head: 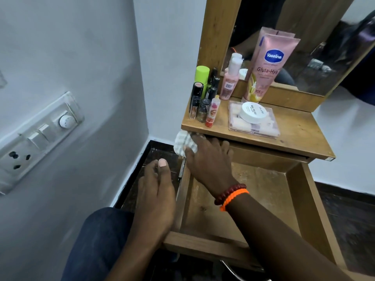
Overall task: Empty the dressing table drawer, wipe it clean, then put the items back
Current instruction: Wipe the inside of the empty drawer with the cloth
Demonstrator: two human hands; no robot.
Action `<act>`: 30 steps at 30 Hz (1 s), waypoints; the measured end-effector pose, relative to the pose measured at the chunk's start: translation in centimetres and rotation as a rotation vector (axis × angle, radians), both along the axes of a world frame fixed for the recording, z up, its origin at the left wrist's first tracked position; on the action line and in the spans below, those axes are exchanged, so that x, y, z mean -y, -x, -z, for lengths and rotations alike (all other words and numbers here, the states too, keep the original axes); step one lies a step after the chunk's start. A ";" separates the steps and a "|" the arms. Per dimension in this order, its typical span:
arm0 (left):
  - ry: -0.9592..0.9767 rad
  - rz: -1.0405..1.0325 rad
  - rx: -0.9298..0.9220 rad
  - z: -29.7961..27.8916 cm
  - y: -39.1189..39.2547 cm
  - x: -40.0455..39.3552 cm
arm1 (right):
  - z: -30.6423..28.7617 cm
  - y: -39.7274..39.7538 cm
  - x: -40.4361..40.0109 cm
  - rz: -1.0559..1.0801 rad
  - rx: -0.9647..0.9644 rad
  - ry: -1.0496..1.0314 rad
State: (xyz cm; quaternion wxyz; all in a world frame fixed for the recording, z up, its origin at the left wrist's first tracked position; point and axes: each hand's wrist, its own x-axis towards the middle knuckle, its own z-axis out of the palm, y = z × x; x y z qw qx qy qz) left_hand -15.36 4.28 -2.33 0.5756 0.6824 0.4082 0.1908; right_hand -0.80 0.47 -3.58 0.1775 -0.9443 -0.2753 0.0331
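From the head view, the pulled-out wooden drawer (239,199) of the small wooden dressing table stands open below the worktop (294,134), its bare floor showing pale scuffs and holding nothing visible. The right hand (207,159), with red and orange bead bracelets (231,196) at the wrist, reaches across to the drawer's far left corner and grips a crumpled white checked cloth (183,141) pressed against the corner just under the worktop edge. The left hand (156,187) lies outside the drawer against its left wall, fingers straight and relaxed, holding nothing. On the worktop stand the removed items: a tall pink Vaseline lotion tube (267,65) leaning on the mirror (324,47), a small pink pump bottle (230,78), a lime-green capped can (202,75), a cluster of dark lipsticks and nail polish bottles (203,102), and a clear flat plastic case (253,120) with a round white jar (253,114) on top. A white switch panel (38,136) sits on the left wall.
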 end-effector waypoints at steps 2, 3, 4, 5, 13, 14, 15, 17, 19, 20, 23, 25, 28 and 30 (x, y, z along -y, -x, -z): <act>-0.010 0.001 0.009 0.2 0.0 0.0 | -0.8 1.8 1.0 -0.040 -0.035 0.037; -0.014 0.006 0.016 0.4 0.0 0.0 | -1.3 2.8 1.9 -0.062 -0.063 0.060; -0.016 0.015 0.018 0.4 -0.1 0.0 | -1.8 4.1 2.8 -0.092 -0.096 0.098; -0.022 0.022 0.022 0.7 -0.1 -0.1 | -2.4 5.5 3.8 -0.127 -0.140 0.136; -0.064 0.053 0.027 1.1 -0.2 -0.1 | -2.3 5.1 3.6 -0.173 -0.151 0.157; -0.072 0.050 0.015 1.0 -0.2 -0.1 | -2.1 4.0 2.9 -0.138 -0.153 0.143; -0.079 0.048 0.005 0.9 -0.3 -0.1 | -1.8 2.8 2.1 -0.106 -0.154 0.117; -0.079 0.048 -0.022 0.7 -0.2 -0.1 | -1.2 0.7 0.7 -0.069 -0.147 0.042; -0.079 0.054 -0.044 0.7 -0.2 -0.2 | -0.7 -0.5 -0.2 -0.057 -0.153 -0.025; -0.078 0.060 -0.047 0.6 -0.3 -0.2 | -0.7 -0.8 -0.2 -0.065 -0.178 -0.072; -0.082 0.061 -0.033 0.7 -0.3 -0.1 | -1.6 -0.7 1.9 -0.133 -0.288 -0.226; -0.084 0.057 -0.024 0.7 -0.2 -0.1 | -2.3 -1.1 4.4 -0.158 -0.383 -0.284; -0.089 0.070 -0.025 0.8 -0.1 -0.1 | -3.4 -1.8 8.2 -0.195 -0.386 -0.205; -0.088 0.064 -0.027 0.8 -0.2 -0.1 | -3.8 -1.4 10.0 -0.252 -0.295 -0.062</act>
